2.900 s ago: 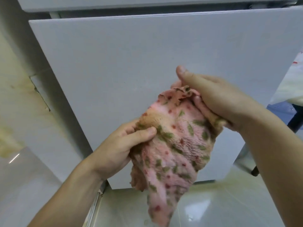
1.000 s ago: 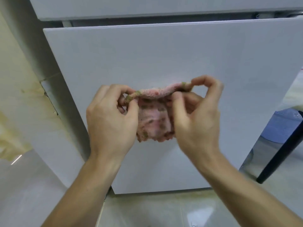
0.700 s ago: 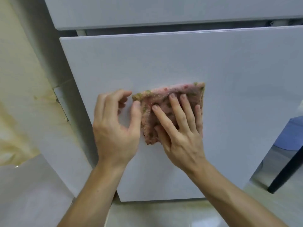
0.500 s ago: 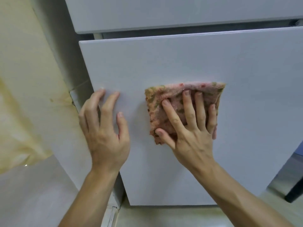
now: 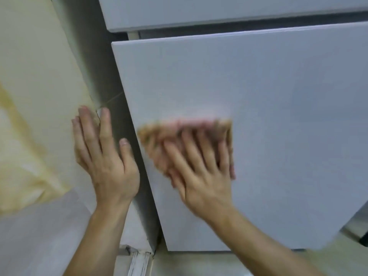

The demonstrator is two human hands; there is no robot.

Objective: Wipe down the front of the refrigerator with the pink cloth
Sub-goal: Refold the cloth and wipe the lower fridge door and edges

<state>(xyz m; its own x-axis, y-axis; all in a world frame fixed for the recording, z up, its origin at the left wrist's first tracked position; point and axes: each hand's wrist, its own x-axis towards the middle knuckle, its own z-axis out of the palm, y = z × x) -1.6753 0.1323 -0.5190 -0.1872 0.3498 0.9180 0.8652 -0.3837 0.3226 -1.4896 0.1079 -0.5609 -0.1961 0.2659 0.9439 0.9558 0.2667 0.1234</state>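
The white lower door of the refrigerator [image 5: 268, 116] fills the right of the head view, with a second door panel above it. A folded pink cloth [image 5: 159, 130] with green and red spots lies flat against the door near its left edge. My right hand [image 5: 201, 170] presses on it with fingers spread; hand and cloth are blurred. My left hand [image 5: 103, 158] is off the door, fingers apart, flat by the grey side of the refrigerator and the wall.
A cream wall with yellowish stains [image 5: 35, 96] stands left of the refrigerator. Pale glossy floor [image 5: 39, 236] lies below, with a worn white strip [image 5: 139, 261] at the refrigerator's bottom left corner. A dark object shows at the far right edge [image 5: 364, 236].
Both hands folded the cloth, then my right hand pressed it flat on the door and slid it toward the left edge. My left hand let go and moved off to the side.
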